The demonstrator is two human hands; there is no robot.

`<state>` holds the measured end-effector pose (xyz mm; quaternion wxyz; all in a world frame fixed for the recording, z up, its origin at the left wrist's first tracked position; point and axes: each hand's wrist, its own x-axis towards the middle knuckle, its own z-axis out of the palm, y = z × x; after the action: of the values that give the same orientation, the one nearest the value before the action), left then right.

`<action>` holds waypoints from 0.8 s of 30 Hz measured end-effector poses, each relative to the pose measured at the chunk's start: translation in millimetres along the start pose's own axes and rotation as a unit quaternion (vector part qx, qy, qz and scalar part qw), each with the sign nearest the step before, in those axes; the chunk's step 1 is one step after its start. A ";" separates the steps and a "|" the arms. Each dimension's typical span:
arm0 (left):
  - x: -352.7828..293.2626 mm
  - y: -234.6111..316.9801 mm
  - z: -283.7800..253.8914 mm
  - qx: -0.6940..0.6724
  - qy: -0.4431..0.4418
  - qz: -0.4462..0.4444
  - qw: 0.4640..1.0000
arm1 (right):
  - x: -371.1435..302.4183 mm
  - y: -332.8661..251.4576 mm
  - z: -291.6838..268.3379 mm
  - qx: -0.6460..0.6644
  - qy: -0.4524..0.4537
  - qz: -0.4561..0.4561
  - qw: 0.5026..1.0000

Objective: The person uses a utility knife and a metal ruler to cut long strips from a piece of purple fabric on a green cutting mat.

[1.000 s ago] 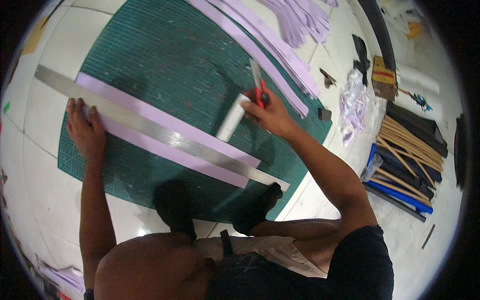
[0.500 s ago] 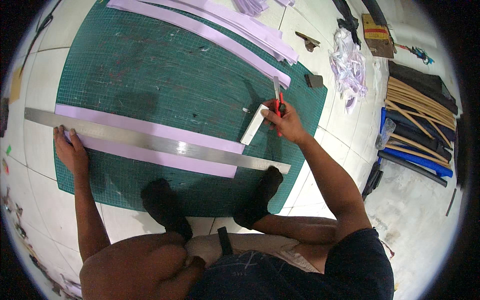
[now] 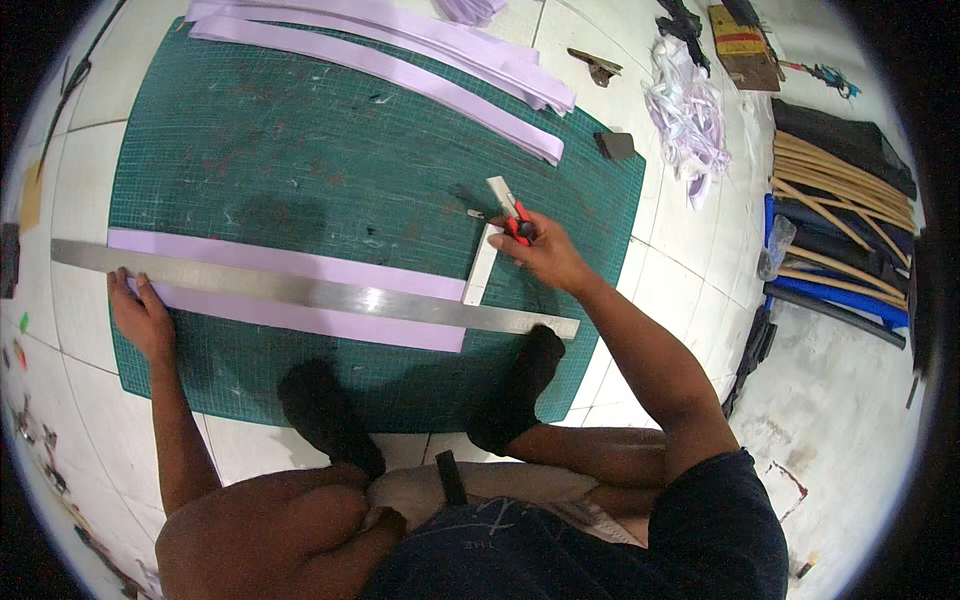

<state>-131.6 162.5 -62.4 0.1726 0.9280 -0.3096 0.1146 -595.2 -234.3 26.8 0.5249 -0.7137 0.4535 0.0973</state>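
Observation:
A long steel ruler (image 3: 290,289) lies across a strip of lilac fabric (image 3: 400,334) on the green cutting mat (image 3: 300,140). At the ruler's left end, my left hand (image 3: 143,318) rests with its fingers apart, fingertips on the ruler's near edge and the fabric. My right hand (image 3: 548,255) is closed round a red-handled cutter (image 3: 519,224) whose pale end points away from me. The same hand pinches a narrow white bar (image 3: 482,266), its lower end beside the fabric's right end, by the ruler. A black-socked foot (image 3: 530,375) touches the ruler's right end.
Folded lilac strips (image 3: 400,75) lie along the mat's far edge. A dark block (image 3: 614,146) sits on the mat's far right corner. Beyond are a metal clip (image 3: 596,66), a heap of pale scraps (image 3: 690,120) and a bundle of wooden sticks (image 3: 835,175). My other foot (image 3: 330,415) is near the mat's front edge.
My right hand has moved left and slightly nearer, bringing the white bar down to the ruler. The cutter has tilted leftward. My left hand stays at the ruler's left end.

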 end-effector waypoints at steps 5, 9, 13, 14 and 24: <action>-0.4 9.7 -0.6 -0.013 -0.003 -0.009 1.000 | 0.7 4.0 5.2 0.003 0.035 -0.071 0.997; -0.2 3.8 0.0 -0.020 -0.002 -0.003 1.000 | -0.8 -2.6 0.5 0.013 0.005 -0.025 1.000; 0.6 -1.9 0.4 -0.048 -0.015 -0.015 0.999 | 0.4 7.8 -8.9 -0.014 0.009 -0.025 1.000; -0.8 0.3 2.1 -0.074 -0.026 -0.026 0.997 | -0.2 24.9 -17.2 -0.039 0.036 -0.014 0.998; 54.3 -35.1 -36.3 -0.055 -0.233 -0.009 0.971 | 3.6 76.0 -123.8 0.203 0.357 0.109 0.905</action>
<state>-71.4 174.0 -20.7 0.1478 0.9207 -0.3392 -0.1238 -691.8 -342.8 27.6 0.4471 -0.5250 0.6957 -0.2012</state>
